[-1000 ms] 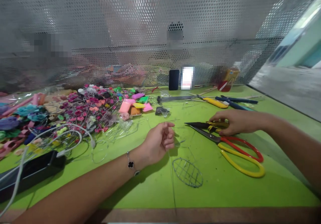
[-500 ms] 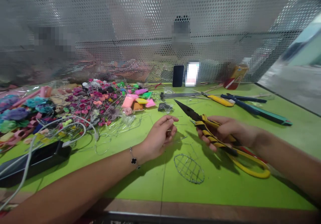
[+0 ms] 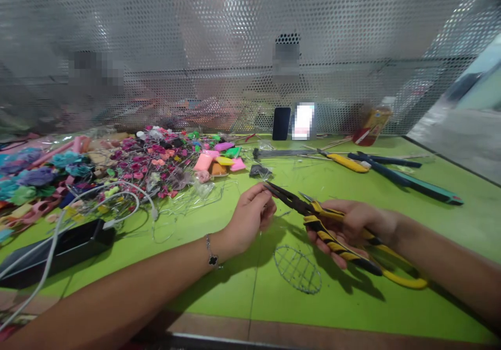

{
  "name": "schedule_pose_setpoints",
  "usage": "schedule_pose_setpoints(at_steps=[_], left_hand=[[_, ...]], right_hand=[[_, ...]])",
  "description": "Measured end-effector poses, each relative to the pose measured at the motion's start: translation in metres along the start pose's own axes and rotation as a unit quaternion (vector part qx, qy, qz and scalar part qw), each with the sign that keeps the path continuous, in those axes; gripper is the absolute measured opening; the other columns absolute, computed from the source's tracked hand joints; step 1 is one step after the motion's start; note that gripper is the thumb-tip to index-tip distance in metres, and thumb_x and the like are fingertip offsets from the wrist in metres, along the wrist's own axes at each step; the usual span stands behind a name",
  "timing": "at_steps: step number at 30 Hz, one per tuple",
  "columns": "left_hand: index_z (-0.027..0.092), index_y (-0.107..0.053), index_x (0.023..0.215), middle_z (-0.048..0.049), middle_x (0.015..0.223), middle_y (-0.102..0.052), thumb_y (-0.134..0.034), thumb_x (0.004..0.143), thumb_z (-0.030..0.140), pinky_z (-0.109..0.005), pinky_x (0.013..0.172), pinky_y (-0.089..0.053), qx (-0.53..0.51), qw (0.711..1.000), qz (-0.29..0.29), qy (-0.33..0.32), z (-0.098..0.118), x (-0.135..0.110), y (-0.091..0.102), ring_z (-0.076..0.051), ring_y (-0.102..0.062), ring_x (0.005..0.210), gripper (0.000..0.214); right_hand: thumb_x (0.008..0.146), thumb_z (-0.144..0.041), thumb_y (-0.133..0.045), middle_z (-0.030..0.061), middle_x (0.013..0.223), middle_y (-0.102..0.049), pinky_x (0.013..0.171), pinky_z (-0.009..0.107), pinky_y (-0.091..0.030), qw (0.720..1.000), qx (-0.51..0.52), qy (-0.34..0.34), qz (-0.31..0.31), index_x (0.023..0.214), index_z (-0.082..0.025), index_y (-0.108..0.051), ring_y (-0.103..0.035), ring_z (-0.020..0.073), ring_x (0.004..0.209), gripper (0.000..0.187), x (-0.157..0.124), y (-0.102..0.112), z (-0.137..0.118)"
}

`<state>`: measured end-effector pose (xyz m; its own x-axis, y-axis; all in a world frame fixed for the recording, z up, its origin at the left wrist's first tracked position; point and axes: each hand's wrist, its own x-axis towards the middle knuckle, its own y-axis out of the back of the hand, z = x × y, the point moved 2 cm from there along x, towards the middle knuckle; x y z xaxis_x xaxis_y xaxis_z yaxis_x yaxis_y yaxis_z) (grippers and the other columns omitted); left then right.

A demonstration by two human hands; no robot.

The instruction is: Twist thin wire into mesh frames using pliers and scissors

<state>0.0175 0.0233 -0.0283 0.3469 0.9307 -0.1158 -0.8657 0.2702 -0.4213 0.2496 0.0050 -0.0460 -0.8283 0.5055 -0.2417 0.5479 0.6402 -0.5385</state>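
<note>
Spreading across the foreground is a bright green tabletop [image 3: 219,290] with a brownish front edge and a dark seam running through it. Behind it rises a grey perforated metal panel [image 3: 219,36], and at the view's right a grey floor [image 3: 450,130] shows beyond the table. On the surface lies a flat oval grid of silvery wire [image 3: 298,269], just in front of the hands. The right hand [image 3: 352,230] is wrapped around the yellow-and-black handles of dark long-nosed pliers [image 3: 307,210], above large scissors with a yellow loop handle [image 3: 409,282]. The left hand [image 3: 252,214], its wrist circled by a silver bracelet with a black clover-shaped charm [image 3: 212,260], meets the pliers' tip; whether its fingertips are clamped on anything I cannot tell. Near the panel stand a dark-screened phone [image 3: 282,124], a blurred-out bright screen [image 3: 303,121] and a clear plastic bottle of red liquid [image 3: 373,125]. Its yellowish label seems to carry print, too small to read. Heaped at left are pink, purple and blue flower shapes [image 3: 144,156].
</note>
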Motion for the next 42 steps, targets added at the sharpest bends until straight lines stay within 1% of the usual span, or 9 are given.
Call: schedule_pose_setpoints(at_steps=[5, 10, 15, 20, 26, 30, 33, 38, 42], left_hand=[[0.020, -0.053, 0.074, 0.0058, 0.055, -0.050, -0.072, 0.080, 0.035, -0.018, 0.039, -0.019, 0.009, 1.000, 0.009, -0.006, 0.000, 0.000, 0.000, -0.004, -0.032, 0.040, 0.025], [0.020, -0.056, 0.075, 0.0056, 0.055, -0.051, -0.073, 0.080, 0.036, -0.017, 0.039, -0.021, 0.014, 1.000, 0.011, -0.011, 0.001, 0.000, 0.001, -0.005, -0.034, 0.041, 0.024], [0.019, -0.060, 0.080, 0.0060, 0.054, -0.051, -0.074, 0.083, 0.041, -0.018, 0.038, -0.022, 0.018, 1.000, -0.003, -0.017, 0.001, 0.001, 0.001, -0.005, -0.033, 0.040, 0.026], [0.019, -0.059, 0.081, 0.0065, 0.055, -0.051, -0.075, 0.084, 0.043, -0.018, 0.038, -0.022, 0.013, 1.000, -0.017, -0.016, 0.000, 0.002, 0.002, -0.005, -0.033, 0.039, 0.029], [0.020, -0.059, 0.081, 0.0058, 0.056, -0.052, -0.075, 0.084, 0.041, -0.018, 0.039, -0.022, 0.012, 1.000, -0.015, -0.020, 0.000, 0.002, 0.005, -0.005, -0.034, 0.041, 0.027], [0.019, -0.060, 0.080, 0.0054, 0.057, -0.053, -0.074, 0.084, 0.039, -0.018, 0.039, -0.023, -0.004, 0.999, -0.034, -0.033, 0.000, 0.002, 0.005, -0.005, -0.035, 0.042, 0.024], [0.019, -0.060, 0.079, 0.0050, 0.058, -0.054, -0.074, 0.084, 0.038, -0.018, 0.039, -0.024, -0.008, 0.998, -0.043, -0.039, -0.001, 0.001, 0.006, -0.005, -0.035, 0.042, 0.024], [0.019, -0.059, 0.077, 0.0045, 0.059, -0.054, -0.073, 0.084, 0.038, -0.019, 0.040, -0.023, -0.010, 0.998, -0.040, -0.039, -0.002, 0.002, 0.007, -0.006, -0.036, 0.042, 0.025], [0.019, -0.057, 0.076, 0.0046, 0.058, -0.053, -0.075, 0.083, 0.039, -0.019, 0.040, -0.023, -0.005, 0.999, -0.034, -0.035, -0.002, 0.002, 0.007, -0.006, -0.035, 0.042, 0.027]], right_hand=[[0.057, -0.011, -0.057, 0.0125, 0.091, -0.078, 0.040, 0.016, -0.049, 1.000, 0.002, -0.008, -0.025, 0.108, -0.011, -0.068, -0.076, 0.0184, 0.065, 0.053, 0.003, 0.000, -0.001], [0.058, -0.012, -0.056, 0.0129, 0.079, -0.077, 0.036, 0.014, -0.040, 0.999, -0.005, -0.014, -0.033, 0.107, -0.009, -0.069, -0.072, 0.0171, 0.058, 0.051, 0.003, -0.005, -0.006], [0.058, -0.014, -0.055, 0.0063, 0.070, -0.072, 0.045, 0.022, -0.053, 1.000, 0.018, -0.004, -0.006, 0.107, -0.011, -0.069, -0.065, 0.0150, 0.053, 0.051, 0.002, -0.005, -0.010], [0.056, -0.015, -0.057, 0.0050, 0.071, -0.072, 0.049, 0.024, -0.053, 1.000, 0.014, -0.017, 0.000, 0.112, -0.014, -0.065, -0.063, 0.0158, 0.056, 0.056, 0.002, -0.010, -0.013], [0.054, -0.016, -0.057, 0.0052, 0.077, -0.072, 0.053, 0.028, -0.059, 0.999, 0.031, -0.036, -0.019, 0.129, -0.014, -0.056, -0.069, 0.0185, 0.060, 0.075, 0.001, -0.012, -0.011], [0.055, -0.016, -0.056, 0.0040, 0.080, -0.071, 0.050, 0.027, -0.059, 0.997, 0.036, -0.051, -0.034, 0.138, -0.017, -0.049, -0.070, 0.0190, 0.062, 0.083, -0.001, -0.009, -0.009], [0.053, -0.015, -0.055, 0.0036, 0.080, -0.070, 0.050, 0.028, -0.058, 0.997, 0.037, -0.054, -0.027, 0.135, -0.018, -0.051, -0.070, 0.0192, 0.061, 0.082, -0.001, -0.008, -0.007], [0.047, -0.014, -0.055, 0.0076, 0.082, -0.075, 0.056, 0.024, -0.055, 1.000, 0.012, 0.003, 0.004, 0.124, -0.013, -0.058, -0.071, 0.0174, 0.069, 0.077, 0.004, -0.009, -0.008], [0.047, -0.013, -0.053, 0.0053, 0.079, -0.074, 0.053, 0.027, -0.056, 1.000, -0.007, 0.004, 0.005, 0.121, -0.014, -0.061, -0.071, 0.0187, 0.066, 0.075, 0.005, -0.009, -0.009]])
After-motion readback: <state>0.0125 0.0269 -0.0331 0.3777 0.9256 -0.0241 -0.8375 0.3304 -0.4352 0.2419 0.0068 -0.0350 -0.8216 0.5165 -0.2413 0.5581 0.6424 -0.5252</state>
